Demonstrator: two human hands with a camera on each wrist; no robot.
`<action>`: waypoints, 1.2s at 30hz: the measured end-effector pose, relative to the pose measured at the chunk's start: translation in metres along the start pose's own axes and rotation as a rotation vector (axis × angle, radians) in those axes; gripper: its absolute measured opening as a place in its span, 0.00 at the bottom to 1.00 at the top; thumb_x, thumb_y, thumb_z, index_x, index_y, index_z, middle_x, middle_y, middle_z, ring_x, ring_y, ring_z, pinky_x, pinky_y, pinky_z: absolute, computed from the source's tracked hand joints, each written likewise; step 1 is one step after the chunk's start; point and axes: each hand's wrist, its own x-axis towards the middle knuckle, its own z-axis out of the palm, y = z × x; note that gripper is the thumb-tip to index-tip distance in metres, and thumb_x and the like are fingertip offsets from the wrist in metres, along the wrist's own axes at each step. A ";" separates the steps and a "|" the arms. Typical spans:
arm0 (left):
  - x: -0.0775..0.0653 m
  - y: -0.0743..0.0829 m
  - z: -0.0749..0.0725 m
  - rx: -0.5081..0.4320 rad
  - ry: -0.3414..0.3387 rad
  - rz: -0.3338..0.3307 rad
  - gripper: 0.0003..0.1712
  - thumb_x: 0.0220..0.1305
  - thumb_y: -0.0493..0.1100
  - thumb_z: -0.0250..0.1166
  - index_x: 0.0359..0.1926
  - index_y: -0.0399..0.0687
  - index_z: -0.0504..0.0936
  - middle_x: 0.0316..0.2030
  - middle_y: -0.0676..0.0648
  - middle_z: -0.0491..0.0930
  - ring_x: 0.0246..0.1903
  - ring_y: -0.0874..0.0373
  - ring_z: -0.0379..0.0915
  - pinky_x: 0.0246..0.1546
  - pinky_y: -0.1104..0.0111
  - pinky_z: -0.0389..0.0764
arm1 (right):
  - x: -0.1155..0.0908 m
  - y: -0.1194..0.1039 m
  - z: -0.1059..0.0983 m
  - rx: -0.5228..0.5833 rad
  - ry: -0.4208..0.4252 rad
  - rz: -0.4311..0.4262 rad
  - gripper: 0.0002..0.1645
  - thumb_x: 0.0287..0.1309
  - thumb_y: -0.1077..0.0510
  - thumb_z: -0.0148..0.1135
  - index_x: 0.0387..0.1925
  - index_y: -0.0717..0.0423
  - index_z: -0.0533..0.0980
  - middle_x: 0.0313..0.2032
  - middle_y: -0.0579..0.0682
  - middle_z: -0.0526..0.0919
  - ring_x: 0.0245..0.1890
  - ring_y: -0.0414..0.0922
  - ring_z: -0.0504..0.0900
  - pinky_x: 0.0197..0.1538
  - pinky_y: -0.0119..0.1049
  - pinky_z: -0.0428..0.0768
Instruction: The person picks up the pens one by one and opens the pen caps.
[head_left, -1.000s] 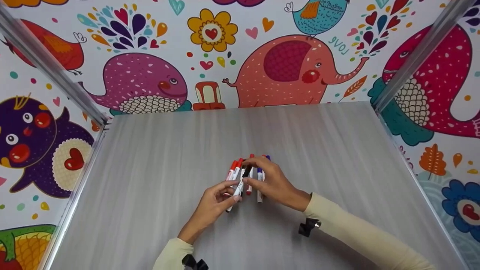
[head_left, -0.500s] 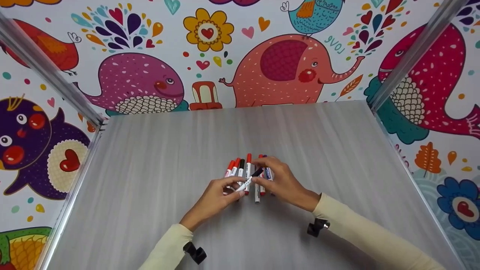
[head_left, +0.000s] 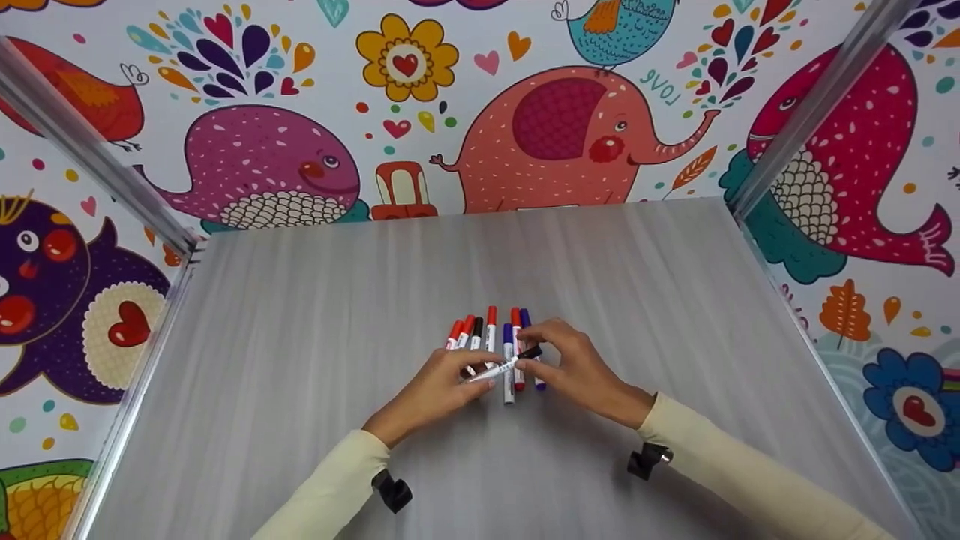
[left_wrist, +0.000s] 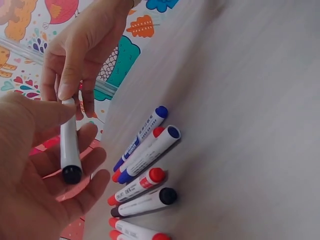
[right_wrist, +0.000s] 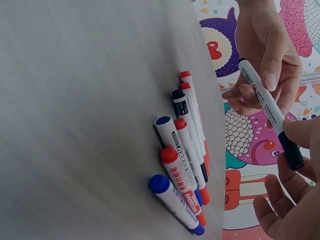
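A white whiteboard marker with a black cap (head_left: 495, 370) is held between both hands above a row of markers. My left hand (head_left: 435, 390) holds its white body between thumb and fingers; the black end plug (left_wrist: 72, 174) points out toward the left wrist camera. At the other end, my right hand (head_left: 589, 369) pinches the marker by its black cap (right_wrist: 291, 151) with thumb and index finger, while its other fingers are loosely bent. The cap is on the marker. Below lie red-capped (head_left: 491, 322), blue-capped (head_left: 508, 382) and black-capped markers (left_wrist: 145, 203), side by side.
The grey wood-grain table (head_left: 337, 300) surrounds the markers. Printed cartoon walls (head_left: 555, 142) stand at the back and both sides, with metal posts (head_left: 817, 112) at the corners. Black wrist mounts (head_left: 392, 491) sit on both sleeves.
Both hands have shifted right along the row with the black-capped marker, which has tilted from steep to nearly crosswise. More of the markers lying on the table show now.
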 end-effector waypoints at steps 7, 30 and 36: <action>0.009 0.003 0.001 0.106 -0.003 0.077 0.17 0.75 0.34 0.71 0.61 0.45 0.91 0.48 0.47 0.92 0.42 0.59 0.82 0.45 0.65 0.85 | -0.004 0.004 -0.004 -0.025 -0.025 -0.012 0.18 0.68 0.58 0.78 0.57 0.54 0.86 0.50 0.45 0.87 0.52 0.44 0.84 0.58 0.51 0.85; 0.017 0.012 0.014 0.500 0.033 0.161 0.13 0.76 0.50 0.74 0.52 0.49 0.94 0.44 0.51 0.93 0.38 0.58 0.84 0.46 0.63 0.87 | -0.006 -0.001 -0.006 -0.086 -0.184 -0.017 0.11 0.74 0.57 0.73 0.53 0.53 0.89 0.46 0.46 0.85 0.48 0.44 0.79 0.53 0.49 0.84; 0.019 0.012 0.012 0.478 0.011 0.186 0.11 0.77 0.48 0.73 0.52 0.48 0.93 0.44 0.51 0.93 0.38 0.59 0.84 0.46 0.63 0.87 | -0.002 0.000 -0.008 -0.070 -0.232 -0.040 0.09 0.77 0.56 0.69 0.53 0.53 0.88 0.49 0.46 0.88 0.48 0.42 0.82 0.53 0.47 0.86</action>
